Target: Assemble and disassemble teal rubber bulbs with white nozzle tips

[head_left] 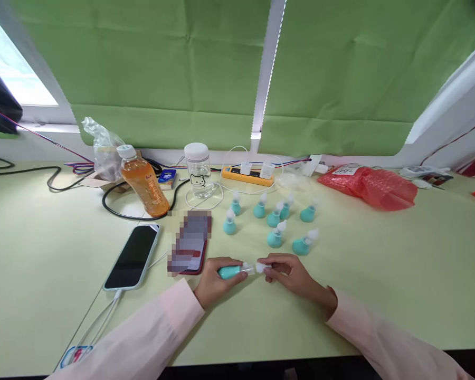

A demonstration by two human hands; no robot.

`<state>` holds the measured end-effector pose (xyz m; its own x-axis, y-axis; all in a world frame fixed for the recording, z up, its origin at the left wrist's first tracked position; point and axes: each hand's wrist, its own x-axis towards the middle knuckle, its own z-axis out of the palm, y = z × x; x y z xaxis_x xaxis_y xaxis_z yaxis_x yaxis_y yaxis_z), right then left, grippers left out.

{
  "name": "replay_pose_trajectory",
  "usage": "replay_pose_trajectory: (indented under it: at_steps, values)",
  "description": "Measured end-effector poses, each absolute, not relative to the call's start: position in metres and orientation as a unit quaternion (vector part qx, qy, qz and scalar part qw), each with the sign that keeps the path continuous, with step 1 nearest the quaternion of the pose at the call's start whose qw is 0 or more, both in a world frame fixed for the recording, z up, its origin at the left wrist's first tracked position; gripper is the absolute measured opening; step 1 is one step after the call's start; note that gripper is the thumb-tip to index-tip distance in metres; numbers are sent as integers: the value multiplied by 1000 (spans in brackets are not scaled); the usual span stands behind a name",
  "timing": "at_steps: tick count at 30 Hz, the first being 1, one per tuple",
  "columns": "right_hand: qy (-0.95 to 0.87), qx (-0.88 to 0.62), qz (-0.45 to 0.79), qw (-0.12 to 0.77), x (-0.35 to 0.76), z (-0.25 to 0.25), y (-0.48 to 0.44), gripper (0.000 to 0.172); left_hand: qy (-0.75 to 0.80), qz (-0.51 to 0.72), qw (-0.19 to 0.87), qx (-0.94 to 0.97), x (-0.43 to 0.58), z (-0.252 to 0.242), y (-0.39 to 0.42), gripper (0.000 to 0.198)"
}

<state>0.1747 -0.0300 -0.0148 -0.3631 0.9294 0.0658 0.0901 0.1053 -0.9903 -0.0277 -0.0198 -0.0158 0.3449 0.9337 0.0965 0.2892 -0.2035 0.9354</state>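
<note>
My left hand (218, 279) is closed around a teal bulb nasal aspirator (229, 272), lying sideways with its clear neck pointing right. Between the thumb and fingers of my right hand (288, 274) is a small whitish nozzle tip (261, 267). A narrow gap separates the tip from the clear neck. Behind my hands, several more teal bulb aspirators with white tips are spread over the table; nearest are a tilted one (301, 246) and an upright one (274, 238).
Left of my hands lie a phone in a red case (192, 243) and a charging phone (132, 257). Farther back stand an orange drink bottle (144, 182), a clear cup (199, 171) and a yellow power strip (247, 177). A red plastic bag (370, 186) lies right.
</note>
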Motion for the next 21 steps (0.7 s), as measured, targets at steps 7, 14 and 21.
replay_pose_trajectory:
  at_steps: [7,14,21]
  values:
    - [-571,-388,563,455,170,-18,-32,16,463,343,503,644,-27,-13,-19,28]
    - [-566,-435,581,391,170,-15,-33,21,458,334,502,653,-27,-11,-21,26]
    - [-538,-427,621,377,170,-17,-32,22,394,357,414,739,-27,-12,-19,21]
